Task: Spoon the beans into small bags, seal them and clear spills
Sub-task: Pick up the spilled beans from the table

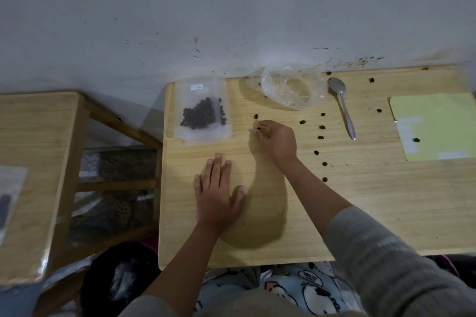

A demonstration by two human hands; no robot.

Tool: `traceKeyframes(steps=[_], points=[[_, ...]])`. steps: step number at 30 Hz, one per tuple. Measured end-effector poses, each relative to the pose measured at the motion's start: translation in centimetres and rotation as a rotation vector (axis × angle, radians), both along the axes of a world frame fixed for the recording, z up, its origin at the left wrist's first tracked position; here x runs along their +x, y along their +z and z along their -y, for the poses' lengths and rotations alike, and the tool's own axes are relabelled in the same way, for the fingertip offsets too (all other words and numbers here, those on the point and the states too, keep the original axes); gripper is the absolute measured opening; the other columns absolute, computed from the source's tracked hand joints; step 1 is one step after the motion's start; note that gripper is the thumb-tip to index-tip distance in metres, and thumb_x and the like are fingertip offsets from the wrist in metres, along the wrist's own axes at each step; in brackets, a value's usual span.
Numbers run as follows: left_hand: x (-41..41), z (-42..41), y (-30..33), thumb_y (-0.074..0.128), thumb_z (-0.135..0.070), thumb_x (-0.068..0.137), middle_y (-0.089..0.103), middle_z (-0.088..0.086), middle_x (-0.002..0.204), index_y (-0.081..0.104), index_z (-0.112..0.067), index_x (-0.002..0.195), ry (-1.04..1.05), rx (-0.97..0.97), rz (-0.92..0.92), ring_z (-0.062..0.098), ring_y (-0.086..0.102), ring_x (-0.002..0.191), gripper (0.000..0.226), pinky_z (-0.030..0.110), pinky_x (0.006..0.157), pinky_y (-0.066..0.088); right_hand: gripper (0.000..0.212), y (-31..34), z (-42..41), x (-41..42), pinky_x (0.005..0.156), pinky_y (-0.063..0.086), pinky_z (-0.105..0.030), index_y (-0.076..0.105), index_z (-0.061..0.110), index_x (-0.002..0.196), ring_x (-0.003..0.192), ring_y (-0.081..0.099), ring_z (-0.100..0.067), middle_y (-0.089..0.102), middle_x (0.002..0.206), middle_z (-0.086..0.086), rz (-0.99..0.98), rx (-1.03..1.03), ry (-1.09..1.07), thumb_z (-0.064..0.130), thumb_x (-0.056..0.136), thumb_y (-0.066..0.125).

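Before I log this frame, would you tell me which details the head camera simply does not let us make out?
- Head view: the curled fingers of the right hand hide how many dark beans it pinches.
- The writing on the small white label of the frosted zip bag of dark beans is too small to read.
- The pale green sheet is cut off by the right edge.
- The flat bag on the side table is cut off by the left edge.

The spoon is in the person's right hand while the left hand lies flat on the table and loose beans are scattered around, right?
Not quite. The spoon lies on the table, untouched, beside the clear plastic bag. The head view shows the right hand pinching a loose bean instead. The left hand does lie flat, and beans are scattered around.
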State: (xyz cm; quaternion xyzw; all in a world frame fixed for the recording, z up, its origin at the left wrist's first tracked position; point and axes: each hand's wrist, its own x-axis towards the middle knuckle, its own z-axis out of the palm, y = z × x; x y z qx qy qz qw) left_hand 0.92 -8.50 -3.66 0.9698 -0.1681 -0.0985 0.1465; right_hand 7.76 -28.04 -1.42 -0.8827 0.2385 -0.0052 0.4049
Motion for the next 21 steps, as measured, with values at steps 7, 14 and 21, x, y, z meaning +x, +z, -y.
traceKeyframes(steps=[7,14,21], points=[[0.1,0.0,0.1,0.038,-0.050,0.089,0.025,0.008,0.156,0.036,-0.015,0.144,-0.012,0.002,-0.001,0.026,0.021,0.144,0.066,0.056,0.110,0.022,0.017,0.2,-0.1,0.9,0.058,0.034,-0.026,0.061,0.009,0.102,0.071,0.055,-0.015,0.060,0.076,0.002,-0.068,-0.094,0.092,0.023,0.094,0.055],[0.1,0.0,0.2,0.037,-0.051,0.088,0.024,0.007,0.157,0.035,-0.016,0.145,-0.005,-0.004,-0.018,0.026,0.020,0.144,0.067,0.056,0.110,0.021,0.022,1.4,0.3,1.5,0.045,0.033,-0.022,0.043,0.015,0.077,0.053,0.039,-0.011,0.046,0.070,0.000,-0.065,0.619,-0.147,0.015,0.099,0.039],[0.2,0.0,0.1,0.037,-0.051,0.088,0.024,0.007,0.157,0.037,-0.015,0.144,-0.012,0.008,-0.023,0.026,0.020,0.144,0.066,0.055,0.111,0.021,0.024,2.5,0.7,2.0,0.038,0.027,-0.019,0.055,0.004,0.076,0.039,0.033,-0.007,0.048,0.062,0.000,0.007,1.011,-0.302,0.015,0.095,0.046]])
